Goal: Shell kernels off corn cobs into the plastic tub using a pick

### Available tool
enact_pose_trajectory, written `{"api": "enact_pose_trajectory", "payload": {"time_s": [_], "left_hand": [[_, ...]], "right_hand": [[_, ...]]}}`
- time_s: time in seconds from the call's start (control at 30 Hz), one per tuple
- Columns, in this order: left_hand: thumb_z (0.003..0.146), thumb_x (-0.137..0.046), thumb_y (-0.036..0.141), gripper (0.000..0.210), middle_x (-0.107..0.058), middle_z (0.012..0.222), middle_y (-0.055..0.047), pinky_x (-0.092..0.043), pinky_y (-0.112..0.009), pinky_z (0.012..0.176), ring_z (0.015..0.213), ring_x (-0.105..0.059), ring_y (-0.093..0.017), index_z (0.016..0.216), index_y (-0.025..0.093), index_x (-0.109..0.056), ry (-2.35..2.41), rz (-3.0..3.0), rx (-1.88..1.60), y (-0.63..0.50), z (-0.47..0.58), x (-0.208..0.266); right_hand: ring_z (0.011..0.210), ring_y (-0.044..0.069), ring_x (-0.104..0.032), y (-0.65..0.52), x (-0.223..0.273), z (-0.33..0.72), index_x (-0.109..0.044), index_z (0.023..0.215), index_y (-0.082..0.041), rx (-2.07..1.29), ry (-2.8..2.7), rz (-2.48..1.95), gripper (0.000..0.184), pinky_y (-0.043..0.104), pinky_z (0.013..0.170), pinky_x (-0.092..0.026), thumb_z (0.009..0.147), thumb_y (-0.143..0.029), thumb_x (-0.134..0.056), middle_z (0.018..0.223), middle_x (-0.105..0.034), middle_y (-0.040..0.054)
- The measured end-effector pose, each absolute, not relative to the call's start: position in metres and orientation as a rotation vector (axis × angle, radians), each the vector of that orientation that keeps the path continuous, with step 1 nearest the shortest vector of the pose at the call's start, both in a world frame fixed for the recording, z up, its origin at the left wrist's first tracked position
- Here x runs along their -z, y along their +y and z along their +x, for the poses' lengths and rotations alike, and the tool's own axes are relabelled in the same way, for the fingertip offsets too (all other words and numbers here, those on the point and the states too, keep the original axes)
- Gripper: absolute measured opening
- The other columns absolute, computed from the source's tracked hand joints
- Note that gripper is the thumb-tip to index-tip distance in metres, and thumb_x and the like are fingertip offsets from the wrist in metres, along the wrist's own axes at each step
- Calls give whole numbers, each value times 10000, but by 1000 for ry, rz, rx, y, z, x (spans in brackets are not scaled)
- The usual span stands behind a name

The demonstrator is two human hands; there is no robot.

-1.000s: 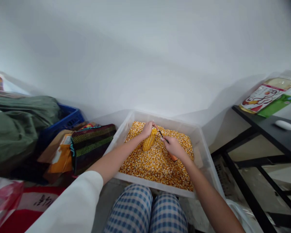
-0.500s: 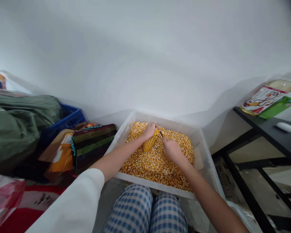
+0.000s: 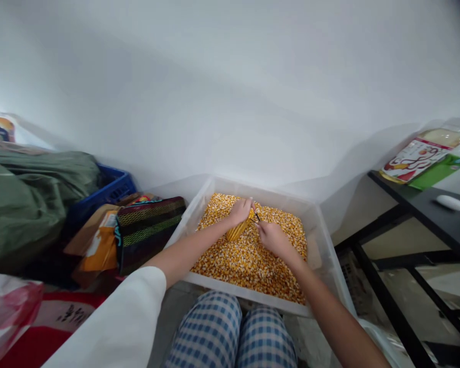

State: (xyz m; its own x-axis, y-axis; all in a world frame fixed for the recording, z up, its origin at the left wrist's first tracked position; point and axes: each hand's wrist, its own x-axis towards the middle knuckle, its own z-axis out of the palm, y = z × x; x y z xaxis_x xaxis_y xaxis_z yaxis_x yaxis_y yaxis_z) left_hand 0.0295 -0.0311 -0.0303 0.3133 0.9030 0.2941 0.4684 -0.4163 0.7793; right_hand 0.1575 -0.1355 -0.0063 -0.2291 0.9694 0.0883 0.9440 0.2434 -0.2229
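Observation:
My left hand (image 3: 240,211) is closed around the upper part of a yellow corn cob (image 3: 235,232), which slants over the kernels with its lower end toward me. To its right, my right hand (image 3: 269,234) grips a thin dark tool (image 3: 257,216), whose tip meets the cob's upper end by my left fingers; its exact kind is too small to make out. Below both hands, loose corn kernels (image 3: 241,271) fill much of a translucent plastic bin (image 3: 218,185). My fingers hide part of the cob and of the tool.
At the left are a blue crate (image 3: 117,185) with green cloth (image 3: 30,194), a dark striped mesh bag (image 3: 151,227) and a red-and-white bag (image 3: 61,317). On the right, a black table (image 3: 410,197) holds a bottle (image 3: 417,156) and a white oval object (image 3: 451,203). A wall rises behind the bin.
My left hand has shifted slightly right and toward me, covering more of the cob's upper end. My right hand has moved slightly nearer to me with the tool.

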Motion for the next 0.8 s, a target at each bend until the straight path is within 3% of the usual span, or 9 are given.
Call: {"api": "enact_pose_trajectory", "payload": {"time_s": [0.17,0.47,0.63,0.8], "left_hand": [[927,-179,280,547,-667,741,-64,-421,-277,791,767,-594,-162,697,151,-659,1100,2195,-948,-37,33,32],[924,-230,362,539,-660,720,-118,-418,-299,723,690,-597,-183,689,132,-657,1033,2591,-611,-54,41,34],[915,-174,311,558,-657,712,-61,-421,-275,750,730,-587,-161,684,150,-656,1039,2207,-918,-35,29,32],[883,-147,277,565,-641,686,-67,-433,-303,777,722,-572,-170,629,143,-634,1073,1913,-1103,-13,16,35]], "right_hand": [[572,128,-503,-125,0,185,-596,637,-142,-448,-2352,-1632,329,225,557,-284,900,-236,-423,642,-625,52],[528,112,-438,-120,6,194,-594,598,-146,-665,-2445,-1597,289,220,517,-251,848,-216,-467,564,-579,12],[561,122,-471,-120,-1,189,-595,629,-151,-581,-2399,-1542,310,220,554,-285,881,-249,-444,604,-599,21],[592,134,-508,-121,-2,182,-621,721,-157,-442,-2280,-1494,297,217,582,-314,906,-272,-420,666,-625,32]]}}
